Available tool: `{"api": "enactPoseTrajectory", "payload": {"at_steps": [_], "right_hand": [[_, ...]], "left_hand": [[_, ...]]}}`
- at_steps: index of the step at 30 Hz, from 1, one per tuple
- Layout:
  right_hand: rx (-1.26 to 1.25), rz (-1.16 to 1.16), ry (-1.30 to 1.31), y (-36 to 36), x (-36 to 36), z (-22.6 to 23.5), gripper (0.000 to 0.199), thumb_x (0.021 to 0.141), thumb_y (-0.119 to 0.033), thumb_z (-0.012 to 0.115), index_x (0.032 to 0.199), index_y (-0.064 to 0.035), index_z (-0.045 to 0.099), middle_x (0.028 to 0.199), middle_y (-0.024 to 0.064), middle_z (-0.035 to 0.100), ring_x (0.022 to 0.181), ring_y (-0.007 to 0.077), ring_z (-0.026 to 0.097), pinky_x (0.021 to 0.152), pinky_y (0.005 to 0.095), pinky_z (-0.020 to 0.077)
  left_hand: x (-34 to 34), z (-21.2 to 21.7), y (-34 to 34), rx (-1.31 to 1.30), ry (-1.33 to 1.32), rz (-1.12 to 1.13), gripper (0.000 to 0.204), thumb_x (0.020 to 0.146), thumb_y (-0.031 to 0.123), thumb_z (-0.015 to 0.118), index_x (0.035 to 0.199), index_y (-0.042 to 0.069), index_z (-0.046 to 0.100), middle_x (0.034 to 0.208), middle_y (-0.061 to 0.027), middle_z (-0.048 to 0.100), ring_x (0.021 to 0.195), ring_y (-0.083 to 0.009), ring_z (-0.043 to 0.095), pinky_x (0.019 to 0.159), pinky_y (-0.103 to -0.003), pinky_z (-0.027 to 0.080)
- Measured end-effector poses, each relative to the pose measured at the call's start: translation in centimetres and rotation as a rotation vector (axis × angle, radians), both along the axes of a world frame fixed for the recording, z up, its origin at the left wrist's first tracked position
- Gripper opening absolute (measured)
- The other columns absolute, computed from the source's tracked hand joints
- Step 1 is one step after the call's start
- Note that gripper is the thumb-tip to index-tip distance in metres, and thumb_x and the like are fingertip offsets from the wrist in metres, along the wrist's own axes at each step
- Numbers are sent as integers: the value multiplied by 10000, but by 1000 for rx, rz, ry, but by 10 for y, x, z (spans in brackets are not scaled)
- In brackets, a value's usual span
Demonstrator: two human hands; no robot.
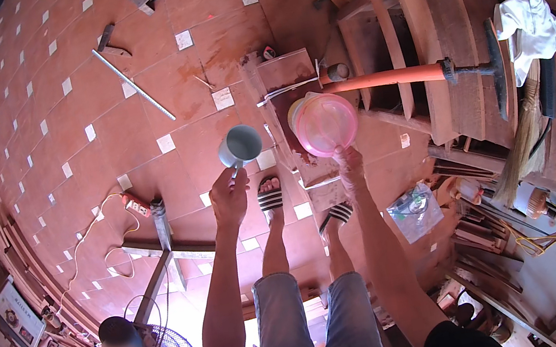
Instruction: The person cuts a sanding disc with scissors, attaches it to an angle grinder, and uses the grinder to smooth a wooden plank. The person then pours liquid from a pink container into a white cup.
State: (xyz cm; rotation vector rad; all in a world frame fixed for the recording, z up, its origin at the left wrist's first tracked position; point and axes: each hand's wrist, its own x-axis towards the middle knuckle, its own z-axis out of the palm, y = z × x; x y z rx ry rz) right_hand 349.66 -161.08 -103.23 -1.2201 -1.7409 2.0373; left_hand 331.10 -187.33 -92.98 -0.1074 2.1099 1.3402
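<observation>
- Gripping a smooth grey mug (241,145) by its handle, the left hand (229,198) curls shut.
- Pinching a round, translucent pink plastic bowl (326,123) at the rim, the right hand (348,164) closes.

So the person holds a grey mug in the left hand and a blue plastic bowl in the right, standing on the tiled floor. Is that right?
Not quite. The head view shows the bowl in the right hand is pink, not blue. The left hand does hold a grey mug, above the tiled floor.

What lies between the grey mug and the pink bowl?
Nothing: in the head view, only bare tiled floor shows between the grey mug and the pink bowl.
</observation>
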Motion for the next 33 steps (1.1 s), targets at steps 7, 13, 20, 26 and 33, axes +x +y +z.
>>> {"api": "enactPoseTrajectory", "payload": {"at_steps": [7,13,20,26,33], "right_hand": [[-193,-108,140,19,-19,36,594,876,-368,851,1293,13,667,1215,48,707,1099,125,624,1012,300,460],[-207,-1,63,19,-13,105,514,837,-321,894,1174,11,692,1093,40,712,953,85,620,874,251,482],[49,141,-183,5,-14,147,487,831,-335,900,675,-120,491,679,-90,446,640,29,356,551,251,273],[200,176,-371,-6,-31,182,684,803,-392,911,587,-131,316,609,-92,307,600,50,275,491,310,207],[487,260,-542,-15,-54,218,814,747,-536,914,577,-121,234,598,-66,212,596,73,212,500,360,153]], "left_hand": [[-3,-8,10,-5,20,-54,286,1022,259,642,1060,-21,685,830,-126,733,729,-161,710,676,-299,571],[0,-18,31,49,32,-99,254,990,219,655,1089,-12,694,792,-146,722,720,-196,722,674,-328,570],[7,-22,42,176,127,-173,206,994,202,638,1046,6,672,748,-111,666,679,-172,653,663,-334,535],[7,-35,29,233,153,-149,193,982,187,640,1005,-3,663,732,-133,622,671,-180,621,652,-343,519],[2,-21,29,213,141,-161,186,980,166,645,903,-3,637,666,-100,578,620,-130,549,599,-313,488]]}}
